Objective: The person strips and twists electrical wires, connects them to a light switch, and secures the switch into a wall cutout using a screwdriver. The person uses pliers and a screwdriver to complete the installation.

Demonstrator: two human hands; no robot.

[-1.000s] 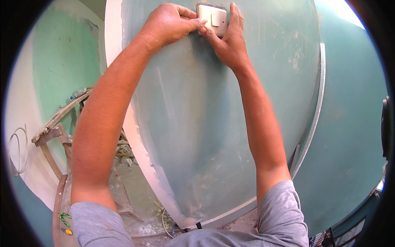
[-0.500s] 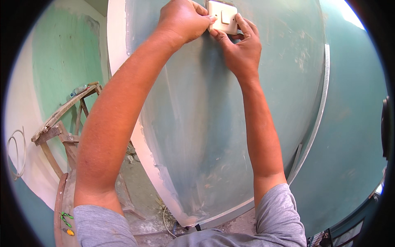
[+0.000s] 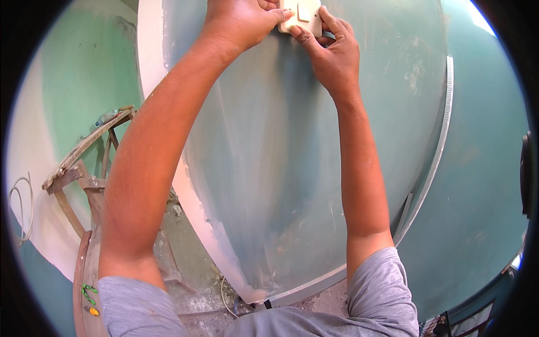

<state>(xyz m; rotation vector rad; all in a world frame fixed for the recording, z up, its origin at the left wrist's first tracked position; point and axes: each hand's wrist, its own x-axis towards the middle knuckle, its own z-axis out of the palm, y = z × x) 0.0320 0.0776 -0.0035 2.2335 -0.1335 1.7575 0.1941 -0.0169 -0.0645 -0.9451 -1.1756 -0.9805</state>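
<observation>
A cream light switch [image 3: 309, 23] with a single rocker is up against the blue-green wall at the top of the view, its upper edge cut off by the frame. My left hand [image 3: 238, 21] is closed at its left edge, the thumb tip pressed on the front face near the left screw hole. Gripping the lower and right edges is my right hand [image 3: 337, 59], thumb below and forefinger on the right side. Whether a small screw sits under my left thumb cannot be made out.
A long white perforated strip [image 3: 443, 129] runs down the wall corner at right. On the left stand a wooden trestle [image 3: 70, 168] with a clear bottle [image 3: 105, 117] on it and a plank holding green and yellow small items [image 3: 90, 297]. A pale cable loop [image 3: 25, 208] hangs at far left.
The switch and both hands sit slightly higher in the picture, as the view has shifted a little. Both hands keep their hold on the switch.
</observation>
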